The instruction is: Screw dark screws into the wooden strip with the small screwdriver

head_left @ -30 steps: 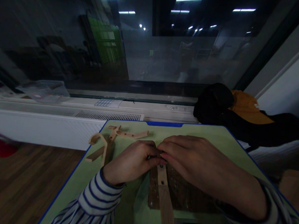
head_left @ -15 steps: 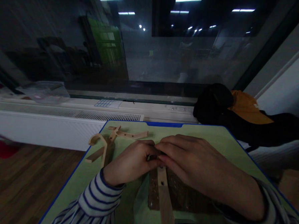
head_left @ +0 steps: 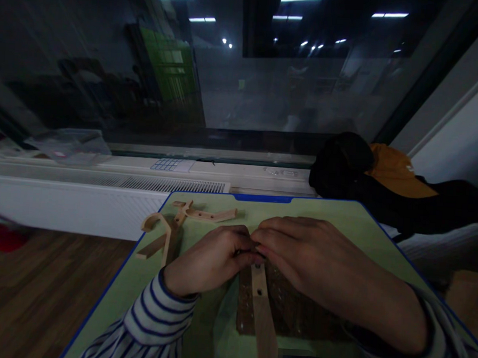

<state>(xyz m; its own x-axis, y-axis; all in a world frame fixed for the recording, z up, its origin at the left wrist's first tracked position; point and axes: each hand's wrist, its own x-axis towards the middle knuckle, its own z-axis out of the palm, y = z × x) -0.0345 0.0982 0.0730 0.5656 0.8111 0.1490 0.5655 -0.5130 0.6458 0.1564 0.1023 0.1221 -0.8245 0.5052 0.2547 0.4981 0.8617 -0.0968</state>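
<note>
A wooden strip (head_left: 264, 319) with dark holes lies lengthwise over a dark brown block (head_left: 296, 313), its near end sticking out past the block. My left hand (head_left: 213, 260) is closed at the strip's far end, its thumb and fingers pinched around it. Against those fingertips, my right hand (head_left: 313, 252) presses its own thumb and fingers together. Whatever the right fingertips pinch is hidden. The strip's far end is also covered by both hands.
Wooden pieces, some curved and with holes, (head_left: 167, 239) lie at the table's back left. The green table (head_left: 321, 207) has a blue rim. Behind it are a radiator (head_left: 81, 205) and a windowsill with a clear plastic box (head_left: 74, 146). An orange cap (head_left: 399, 171) rests on black fabric at right.
My right fingers have shifted very slightly right, and a little gap shows between the hands. The strip and block stay where they were.
</note>
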